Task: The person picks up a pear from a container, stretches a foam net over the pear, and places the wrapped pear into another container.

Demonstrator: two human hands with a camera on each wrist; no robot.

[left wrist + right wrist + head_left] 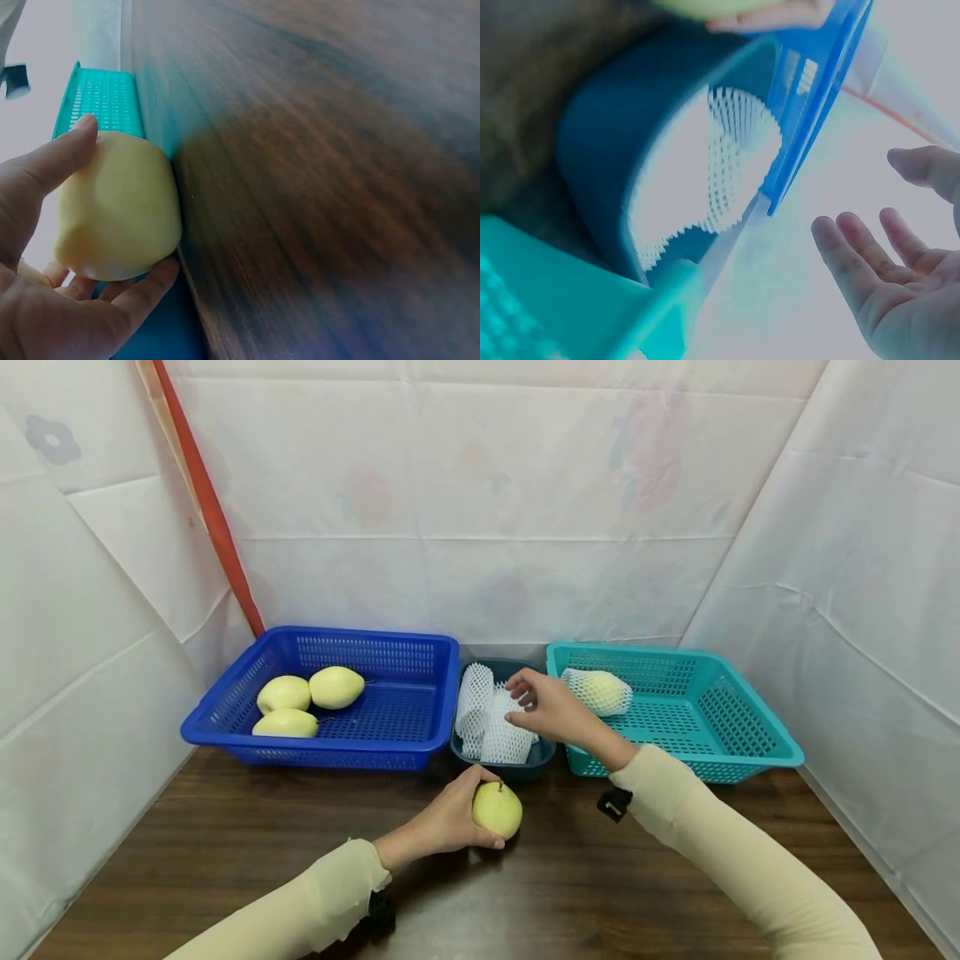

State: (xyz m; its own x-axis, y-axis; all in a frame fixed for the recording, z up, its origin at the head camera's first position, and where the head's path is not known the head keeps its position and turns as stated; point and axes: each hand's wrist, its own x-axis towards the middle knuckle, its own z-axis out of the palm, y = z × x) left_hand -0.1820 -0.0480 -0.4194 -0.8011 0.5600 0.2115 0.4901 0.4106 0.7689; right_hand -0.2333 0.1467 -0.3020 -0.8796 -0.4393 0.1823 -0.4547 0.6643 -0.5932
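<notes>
My left hand grips a yellow-green pear just above the dark table, its stem pointing up. In the left wrist view the thumb and fingers wrap around the same pear. Over a small dark teal basket hovers my right hand, with fingers loosely bent and nothing held. White foam net sleeves lie in that basket below it. The right wrist view shows the right hand apart from the foam sleeves, its fingers spread.
Several pears lie in the blue basket at left. At right, a teal basket contains a pear in a foam sleeve. White cloth hangs behind and at both sides of the wooden table.
</notes>
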